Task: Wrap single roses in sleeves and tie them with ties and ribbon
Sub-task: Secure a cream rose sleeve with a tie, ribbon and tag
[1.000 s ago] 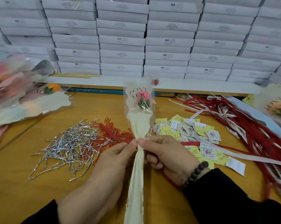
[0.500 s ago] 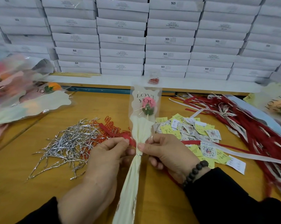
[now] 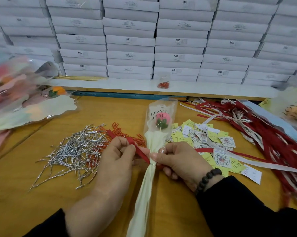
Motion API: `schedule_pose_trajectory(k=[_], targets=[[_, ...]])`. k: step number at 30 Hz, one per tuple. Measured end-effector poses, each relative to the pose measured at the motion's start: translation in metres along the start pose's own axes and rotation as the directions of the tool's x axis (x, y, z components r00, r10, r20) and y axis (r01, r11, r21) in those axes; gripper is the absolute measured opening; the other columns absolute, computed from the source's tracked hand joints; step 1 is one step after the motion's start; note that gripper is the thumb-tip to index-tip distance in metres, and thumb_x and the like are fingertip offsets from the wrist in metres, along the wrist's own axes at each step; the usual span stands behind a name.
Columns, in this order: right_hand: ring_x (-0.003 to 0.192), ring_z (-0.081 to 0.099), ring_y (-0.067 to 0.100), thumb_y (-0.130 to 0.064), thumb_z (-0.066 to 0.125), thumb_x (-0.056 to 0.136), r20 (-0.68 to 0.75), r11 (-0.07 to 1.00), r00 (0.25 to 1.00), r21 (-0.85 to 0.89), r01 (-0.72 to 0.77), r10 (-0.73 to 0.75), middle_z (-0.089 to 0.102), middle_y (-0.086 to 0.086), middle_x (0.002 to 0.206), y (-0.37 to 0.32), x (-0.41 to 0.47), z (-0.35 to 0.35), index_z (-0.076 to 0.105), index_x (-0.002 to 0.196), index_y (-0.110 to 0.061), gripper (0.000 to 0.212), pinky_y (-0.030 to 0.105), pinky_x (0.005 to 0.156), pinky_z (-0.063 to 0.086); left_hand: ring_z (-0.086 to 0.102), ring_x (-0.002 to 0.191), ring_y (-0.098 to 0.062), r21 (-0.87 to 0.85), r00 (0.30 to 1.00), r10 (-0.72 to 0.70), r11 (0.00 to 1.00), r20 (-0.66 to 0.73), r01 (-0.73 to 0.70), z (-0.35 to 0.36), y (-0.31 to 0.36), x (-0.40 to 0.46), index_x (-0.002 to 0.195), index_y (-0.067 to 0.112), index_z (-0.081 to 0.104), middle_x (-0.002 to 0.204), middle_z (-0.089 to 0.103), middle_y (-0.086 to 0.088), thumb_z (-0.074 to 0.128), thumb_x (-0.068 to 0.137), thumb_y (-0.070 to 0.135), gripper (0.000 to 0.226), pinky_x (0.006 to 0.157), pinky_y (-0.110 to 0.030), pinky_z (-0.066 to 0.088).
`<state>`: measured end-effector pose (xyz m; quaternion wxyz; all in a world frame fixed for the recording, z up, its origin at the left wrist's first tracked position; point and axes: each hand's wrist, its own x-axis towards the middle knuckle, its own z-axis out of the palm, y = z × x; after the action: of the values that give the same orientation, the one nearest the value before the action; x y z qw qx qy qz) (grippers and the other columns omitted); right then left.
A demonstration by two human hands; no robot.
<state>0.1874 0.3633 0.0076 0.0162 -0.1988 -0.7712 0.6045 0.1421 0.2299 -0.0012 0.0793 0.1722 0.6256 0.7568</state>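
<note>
Sleeved rose [image 3: 161,120] upright over worktop [image 3: 33,202], silver tie now cinching neck. Left hand [image 3: 117,161] fingers newly pinching red ribbon [image 3: 140,151]; right hand [image 3: 180,161] fingers gripping neck. Ribbon-tying likely starting.

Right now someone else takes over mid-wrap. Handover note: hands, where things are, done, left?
Left hand pinches a red ribbon running to the neck of the sleeve.
Right hand grips that neck at the silver tie.
The pink rose sits inside the sleeve, held above the table.
Spare silver ties lie left, tags and ribbons right.
Done: rose sleeved, tie on.
Left: knot the ribbon round the neck.
</note>
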Motion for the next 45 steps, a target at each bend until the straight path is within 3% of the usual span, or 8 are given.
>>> schedule_pose_trajectory(k=[7,19,28,31,35,38,41,45], targets=[[0.034,0.035,0.009,-0.027,0.064,0.087,0.03,0.998,0.999,-0.06,-0.015,0.017,0.05,-0.002,0.039,-0.002,-0.001,0.0,0.061,0.064,-0.01,0.029,0.021,0.04,0.029,0.066,0.059,-0.009,0.097,0.987,0.136,0.985,0.082,-0.143,0.001,0.002,-0.002,0.087,-0.003,0.053,0.071,0.072,-0.006,0.044,0.094,-0.001,0.011,0.054,-0.011,0.046],[0.031,0.036,0.008,-0.02,0.058,0.091,0.034,0.954,0.999,-0.299,-0.002,0.013,0.047,-0.001,0.04,-0.006,0.001,-0.001,0.064,0.081,-0.003,0.021,0.019,0.036,0.03,0.067,0.064,-0.012,0.31,0.973,0.075,0.94,0.22,-0.143,0.0,-0.002,-0.001,0.079,0.015,0.047,0.069,0.071,-0.004,0.045,0.095,0.005,0.019,0.055,-0.011,0.045],[0.043,0.046,-0.003,-0.04,0.07,0.078,0.098,0.747,0.993,-0.664,0.017,0.065,0.052,-0.015,0.045,-0.033,-0.016,-0.058,0.063,0.058,-0.022,0.028,0.015,0.051,0.034,0.067,0.064,-0.015,0.369,0.964,0.008,0.923,0.267,-0.11,-0.003,-0.003,0.003,0.08,0.015,0.043,0.068,0.072,-0.002,0.043,0.097,0.006,0.019,0.058,-0.016,0.048],[0.055,0.05,0.0,-0.03,0.07,0.08,0.045,0.783,0.999,-0.621,0.033,-0.006,0.058,-0.011,0.058,-0.035,-0.019,-0.071,0.067,0.065,-0.021,0.018,0.017,0.056,0.039,0.066,0.061,-0.014,0.368,0.956,-0.007,0.924,0.292,-0.106,-0.004,-0.001,0.005,0.082,0.008,0.043,0.068,0.072,-0.004,0.042,0.096,0.004,0.015,0.055,-0.013,0.046],[0.054,0.042,0.004,-0.024,0.067,0.083,-0.13,0.597,0.949,-0.799,0.071,-0.287,0.046,-0.01,0.059,-0.029,-0.016,-0.066,0.067,0.07,-0.023,0.013,0.016,0.047,0.026,0.065,0.058,-0.011,0.367,0.951,-0.029,0.926,0.308,-0.09,-0.005,0.0,0.007,0.083,0.004,0.043,0.068,0.071,-0.006,0.042,0.096,0.003,0.013,0.053,-0.012,0.044],[0.044,0.045,0.002,-0.019,0.065,0.085,-0.225,0.765,0.915,-0.632,0.124,-0.335,0.05,-0.01,0.053,-0.027,-0.01,-0.058,0.067,0.071,-0.017,0.014,0.011,0.041,0.03,0.064,0.058,-0.011,0.369,0.947,-0.04,0.925,0.319,-0.086,-0.005,0.0,0.008,0.083,0.004,0.043,0.068,0.071,-0.008,0.042,0.095,0.002,0.013,0.053,-0.012,0.044],[0.049,0.059,0.0,-0.008,0.063,0.086,-0.253,0.969,0.94,-0.156,0.194,-0.229,0.069,0.006,0.067,-0.025,-0.008,-0.045,0.067,0.074,-0.008,0.013,0.011,0.048,0.048,0.065,0.06,-0.012,0.387,0.941,-0.04,0.917,0.337,-0.1,-0.007,-0.002,0.009,0.083,0.005,0.044,0.068,0.072,-0.005,0.043,0.095,0.002,0.012,0.054,-0.013,0.044],[0.068,0.07,0.019,-0.001,0.055,0.089,-0.141,0.906,0.979,0.379,0.189,-0.145,0.071,0.012,0.076,-0.022,-0.008,-0.029,0.064,0.081,-0.002,0.011,0.025,0.062,0.058,0.066,0.062,-0.01,0.4,0.937,-0.032,0.909,0.347,-0.117,-0.006,-0.001,0.008,0.094,0.017,0.054,0.068,0.072,-0.001,0.045,0.096,0.004,0.016,0.056,-0.011,0.044]])
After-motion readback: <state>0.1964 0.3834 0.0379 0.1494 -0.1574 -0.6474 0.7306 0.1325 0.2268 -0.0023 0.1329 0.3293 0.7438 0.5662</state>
